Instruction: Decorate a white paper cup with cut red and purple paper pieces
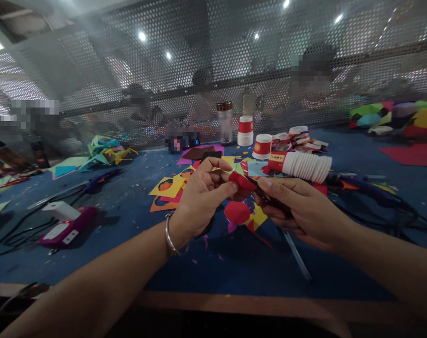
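Note:
My left hand (206,192), a silver bangle at its wrist, pinches a small red paper piece (242,181) between thumb and fingers. My right hand (298,206) is closed around what look like black scissors (251,181), mostly hidden by the fingers. Their dark tip meets the red paper's right side. Just below the hands, a round red paper piece (236,212) lies on the blue table with yellow and purple scraps around it. Cut yellow paper (169,187) with holes lies left of my left hand.
A stack of paper cups (307,166) lies on its side behind my right hand, near upright cups (262,146) and a glass bottle (225,124). Glue guns (378,192) with cables lie right and left. A purple device (69,227) sits left. Perforated metal panel (185,61) stands behind.

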Available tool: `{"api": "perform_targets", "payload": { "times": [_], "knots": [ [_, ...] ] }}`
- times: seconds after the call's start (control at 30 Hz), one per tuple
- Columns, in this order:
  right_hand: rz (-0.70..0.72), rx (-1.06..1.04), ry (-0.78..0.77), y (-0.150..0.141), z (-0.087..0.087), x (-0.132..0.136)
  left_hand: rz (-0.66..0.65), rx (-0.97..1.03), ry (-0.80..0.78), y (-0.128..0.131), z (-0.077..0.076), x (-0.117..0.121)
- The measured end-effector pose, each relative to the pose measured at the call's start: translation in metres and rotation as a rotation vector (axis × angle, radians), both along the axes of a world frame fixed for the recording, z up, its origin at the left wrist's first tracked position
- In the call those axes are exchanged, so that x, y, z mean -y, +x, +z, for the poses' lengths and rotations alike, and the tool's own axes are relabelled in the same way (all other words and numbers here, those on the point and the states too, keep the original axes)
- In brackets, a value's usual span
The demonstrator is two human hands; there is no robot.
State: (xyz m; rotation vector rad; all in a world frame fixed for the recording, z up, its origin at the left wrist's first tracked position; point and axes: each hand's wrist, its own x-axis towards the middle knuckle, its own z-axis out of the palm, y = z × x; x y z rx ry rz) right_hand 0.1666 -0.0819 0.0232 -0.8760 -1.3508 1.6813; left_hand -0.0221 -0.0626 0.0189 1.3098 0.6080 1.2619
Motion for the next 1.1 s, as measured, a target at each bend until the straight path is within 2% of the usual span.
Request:
{"api": "perform_targets", "payload": {
  "times": [0.27, 0.57, 0.97, 1.1],
  "knots": [
    [-0.012, -0.004, -0.036, 0.0005, 0.0001, 0.0008, 0.043, -0.005, 0.093, 0.0016, -0.0016, 0.0001],
    [-0.016, 0.013, -0.004, -0.0002, -0.0002, -0.0004, 0.054, -0.031, 0.113, 0.0004, -0.0019, -0.0004],
    [-0.023, 0.060, -0.032, -0.0015, 0.0004, -0.0001, -0.012, -0.057, 0.001, 0.0011, 0.0024, 0.0016],
    [-0.034, 0.066, -0.041, -0.0011, -0.0009, -0.0003, -0.007, -0.096, 0.009, 0.0009, 0.0020, 0.0019]
  ]
}}
